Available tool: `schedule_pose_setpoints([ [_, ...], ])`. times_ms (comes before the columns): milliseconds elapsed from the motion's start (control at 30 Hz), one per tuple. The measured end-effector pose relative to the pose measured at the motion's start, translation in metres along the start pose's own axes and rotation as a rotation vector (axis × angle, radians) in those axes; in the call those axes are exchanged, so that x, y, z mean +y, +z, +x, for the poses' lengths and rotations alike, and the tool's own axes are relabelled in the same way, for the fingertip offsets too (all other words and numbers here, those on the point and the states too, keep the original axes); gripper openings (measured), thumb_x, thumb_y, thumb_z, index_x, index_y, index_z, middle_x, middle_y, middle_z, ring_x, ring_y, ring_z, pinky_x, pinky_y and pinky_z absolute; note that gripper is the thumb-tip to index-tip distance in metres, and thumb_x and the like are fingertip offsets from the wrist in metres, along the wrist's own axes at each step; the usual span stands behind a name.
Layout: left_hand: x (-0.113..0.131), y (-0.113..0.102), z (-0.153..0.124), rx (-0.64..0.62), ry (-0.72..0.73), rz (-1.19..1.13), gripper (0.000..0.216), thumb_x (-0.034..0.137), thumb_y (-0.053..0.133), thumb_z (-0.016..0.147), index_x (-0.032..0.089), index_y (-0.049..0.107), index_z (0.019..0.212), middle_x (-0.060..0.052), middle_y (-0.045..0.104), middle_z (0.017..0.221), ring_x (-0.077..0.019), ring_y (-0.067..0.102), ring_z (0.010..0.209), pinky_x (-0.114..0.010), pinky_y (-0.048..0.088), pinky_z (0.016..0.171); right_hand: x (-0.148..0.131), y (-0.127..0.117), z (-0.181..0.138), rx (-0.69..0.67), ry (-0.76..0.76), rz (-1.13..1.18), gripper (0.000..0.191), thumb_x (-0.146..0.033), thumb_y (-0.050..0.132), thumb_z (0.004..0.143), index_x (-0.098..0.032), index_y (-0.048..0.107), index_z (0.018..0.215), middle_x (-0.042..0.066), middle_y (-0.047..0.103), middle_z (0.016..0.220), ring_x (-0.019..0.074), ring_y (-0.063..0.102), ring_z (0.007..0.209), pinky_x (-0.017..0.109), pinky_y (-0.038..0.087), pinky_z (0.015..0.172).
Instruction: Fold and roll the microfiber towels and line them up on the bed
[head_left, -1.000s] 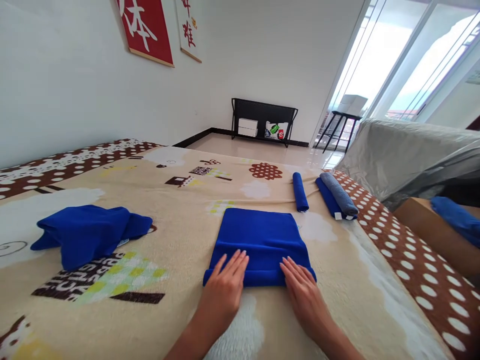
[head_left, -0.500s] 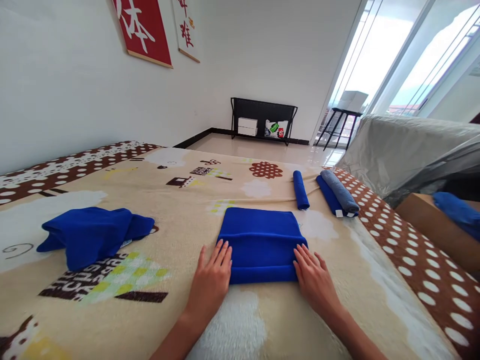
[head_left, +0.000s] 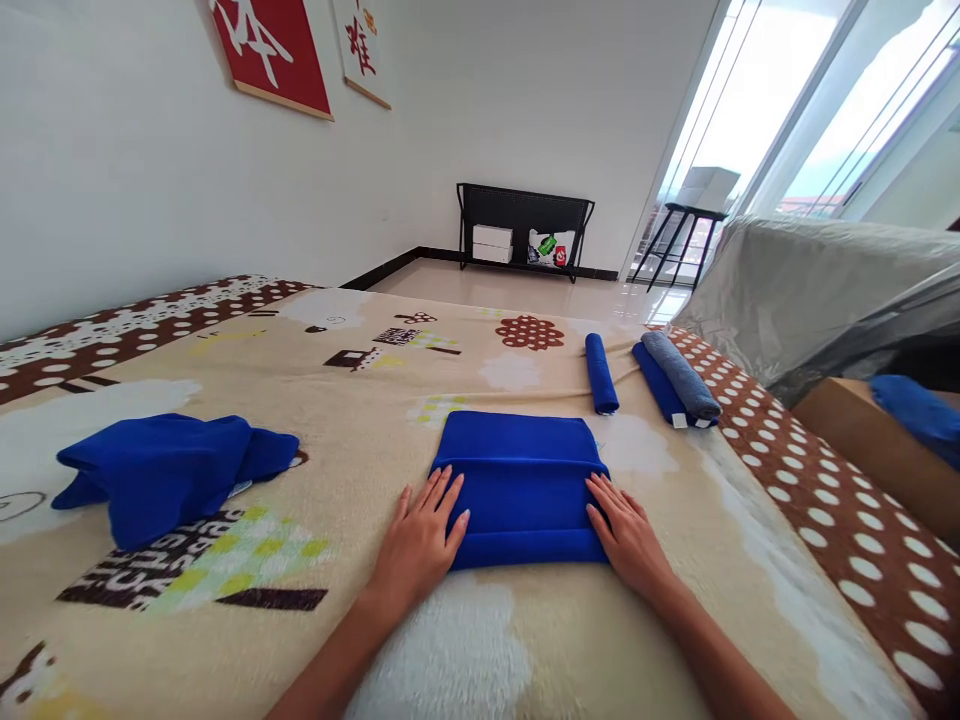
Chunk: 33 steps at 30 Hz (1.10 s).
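A blue towel (head_left: pixel 525 490) lies folded in front of me, with a raised crease across its middle and a folded band along its near edge. My left hand (head_left: pixel 422 530) rests flat against its left edge, fingers stretched out and the thumb at the cloth. On the opposite edge, my right hand (head_left: pixel 626 525) lies with its fingers extended over the side of the towel. Neither hand grips the cloth. Off to the left, a crumpled blue towel (head_left: pixel 172 470) sits in a loose heap.
Beyond the folded towel are a rolled blue towel (head_left: pixel 601 374) and a grey-blue roll (head_left: pixel 681 375) on another blue one. All lie on a patterned blanket (head_left: pixel 360 420). At right stand a cardboard box (head_left: pixel 862 450) and a plastic-covered sofa (head_left: pixel 817 290); a black rack (head_left: pixel 525 208) is by the wall.
Both hands stay at the towel's sides. The left thumb has spread away from its fingers onto the cloth. The view has shifted slightly.
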<state>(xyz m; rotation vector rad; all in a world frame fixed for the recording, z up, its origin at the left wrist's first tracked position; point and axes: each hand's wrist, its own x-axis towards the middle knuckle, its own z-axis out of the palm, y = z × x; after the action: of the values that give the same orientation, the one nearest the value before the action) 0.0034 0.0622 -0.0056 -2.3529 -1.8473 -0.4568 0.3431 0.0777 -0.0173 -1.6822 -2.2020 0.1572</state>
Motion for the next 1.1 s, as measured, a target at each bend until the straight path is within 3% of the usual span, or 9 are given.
schedule_pose_setpoints([
  [167, 0.010, -0.023, -0.025, 0.286, 0.252, 0.079, 0.035, 0.022, 0.048, 0.096, 0.016, 0.061, 0.128, -0.012, 0.060, 0.137, -0.0265, 0.053, 0.129, -0.050, 0.032, 0.115, -0.009, -0.020, -0.028, 0.166, -0.125, -0.085, 0.039, -0.033, 0.039, 0.101, -0.018, 0.059, 0.131, 0.008, 0.053, 0.143, 0.0228, 0.046, 0.136, 0.044, 0.035, 0.111],
  [267, 0.011, -0.037, -0.054, 0.276, 0.410, 0.095, 0.044, 0.010, 0.051, 0.090, 0.015, 0.057, 0.133, -0.010, 0.065, 0.128, -0.0234, 0.058, 0.121, -0.041, 0.038, 0.110, -0.012, -0.030, -0.054, 0.179, -0.293, -0.121, 0.037, -0.028, 0.048, 0.098, -0.022, 0.056, 0.133, 0.006, 0.056, 0.140, 0.0224, 0.051, 0.128, 0.041, 0.036, 0.107],
  [367, 0.007, -0.039, -0.073, 0.231, 0.456, 0.124, 0.051, 0.010, 0.050, 0.086, 0.013, 0.053, 0.137, -0.010, 0.062, 0.133, -0.0236, 0.056, 0.122, -0.038, 0.041, 0.107, -0.006, -0.027, -0.071, 0.150, -0.366, -0.168, 0.045, -0.020, 0.050, 0.094, -0.023, 0.050, 0.139, 0.007, 0.060, 0.134, 0.0223, 0.055, 0.121, 0.040, 0.037, 0.103],
  [500, 0.002, -0.026, -0.072, 0.182, 0.401, 0.065, 0.052, 0.008, 0.047, 0.084, 0.013, 0.052, 0.135, -0.009, 0.062, 0.133, -0.0221, 0.057, 0.119, -0.036, 0.043, 0.103, -0.002, -0.014, -0.067, 0.142, -0.326, -0.134, 0.044, -0.014, 0.047, 0.091, -0.023, 0.052, 0.134, 0.007, 0.063, 0.129, 0.0223, 0.056, 0.116, 0.041, 0.034, 0.100],
  [633, 0.011, -0.022, -0.046, 0.068, 0.245, -0.003, 0.045, 0.002, 0.041, 0.081, 0.015, 0.062, 0.119, -0.008, 0.069, 0.115, -0.0239, 0.062, 0.107, -0.041, 0.045, 0.096, -0.013, -0.011, -0.044, 0.134, -0.204, -0.044, 0.033, -0.008, 0.046, 0.085, -0.022, 0.063, 0.110, 0.005, 0.067, 0.111, 0.0203, 0.059, 0.104, 0.041, 0.031, 0.100],
  [767, 0.024, -0.038, -0.014, -0.155, 0.093, -0.018, 0.032, 0.003, 0.041, 0.081, 0.017, 0.065, 0.097, -0.009, 0.068, 0.098, -0.0259, 0.061, 0.096, -0.042, 0.046, 0.087, -0.023, -0.022, -0.021, 0.094, -0.155, -0.046, 0.021, -0.006, 0.049, 0.077, -0.020, 0.062, 0.087, 0.002, 0.066, 0.086, 0.0178, 0.058, 0.087, 0.037, 0.033, 0.093],
  [933, 0.025, -0.060, -0.010, -0.221, 0.111, -0.022, 0.027, 0.003, 0.044, 0.077, 0.019, 0.065, 0.085, -0.005, 0.068, 0.086, -0.0233, 0.063, 0.085, -0.039, 0.049, 0.081, -0.025, -0.038, -0.017, 0.044, -0.202, -0.072, 0.016, -0.005, 0.052, 0.073, -0.020, 0.056, 0.069, -0.002, 0.061, 0.069, 0.0147, 0.056, 0.074, 0.031, 0.037, 0.081],
  [1000, 0.032, -0.060, -0.018, -0.237, 0.095, -0.008, 0.030, 0.002, 0.043, 0.077, 0.019, 0.066, 0.086, -0.005, 0.068, 0.084, -0.0238, 0.064, 0.084, -0.040, 0.049, 0.081, -0.033, -0.036, -0.022, 0.042, -0.205, -0.095, 0.017, -0.004, 0.052, 0.072, -0.020, 0.057, 0.066, -0.001, 0.062, 0.068, 0.0162, 0.057, 0.074, 0.033, 0.038, 0.080],
  [1100, 0.059, -0.047, -0.025, -0.174, 0.079, 0.039, 0.042, -0.002, 0.036, 0.080, 0.016, 0.067, 0.103, -0.011, 0.069, 0.100, -0.0270, 0.064, 0.097, -0.045, 0.047, 0.089, -0.062, -0.020, -0.027, 0.082, -0.184, -0.133, 0.023, -0.002, 0.049, 0.077, -0.018, 0.065, 0.080, 0.007, 0.068, 0.086, 0.0219, 0.060, 0.087, 0.040, 0.039, 0.089],
])
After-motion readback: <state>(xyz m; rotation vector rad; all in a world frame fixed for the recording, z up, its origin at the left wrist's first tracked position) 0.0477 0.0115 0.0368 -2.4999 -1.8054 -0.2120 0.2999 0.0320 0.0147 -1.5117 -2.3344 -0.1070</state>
